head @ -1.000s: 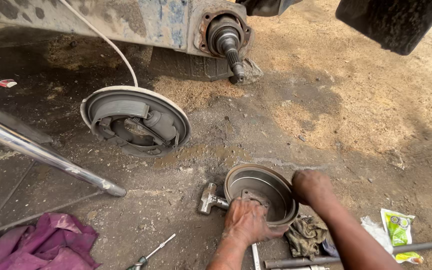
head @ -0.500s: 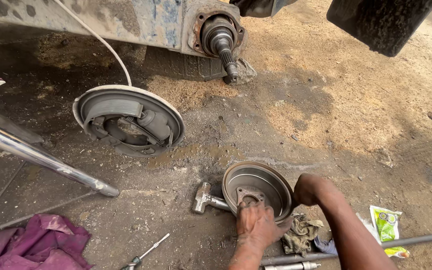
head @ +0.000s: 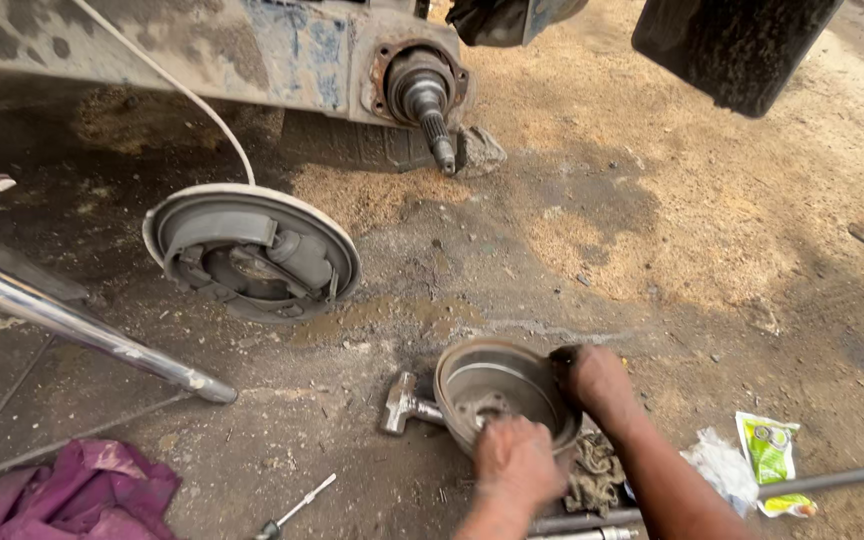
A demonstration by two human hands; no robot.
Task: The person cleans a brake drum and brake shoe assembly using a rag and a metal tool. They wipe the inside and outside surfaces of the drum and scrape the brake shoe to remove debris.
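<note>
My right hand [head: 597,385] grips the brake drum [head: 505,395] rim at 3 o'clock, left hand [head: 514,462] pressing inside, closed. It's on the dirt floor, hammer [head: 404,402] at 9. Greasy rim could slip and roll.

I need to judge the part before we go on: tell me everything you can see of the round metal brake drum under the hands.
The round grey metal brake drum lies on the dirt ground, open side up and tilted toward the camera. Its rim looks worn and dusty; the inner wall is smoother, with a hub plate with holes at the bottom. The right hand grips its far right rim, the left hand rests on its near edge. A hammer lies against its left side.
</note>
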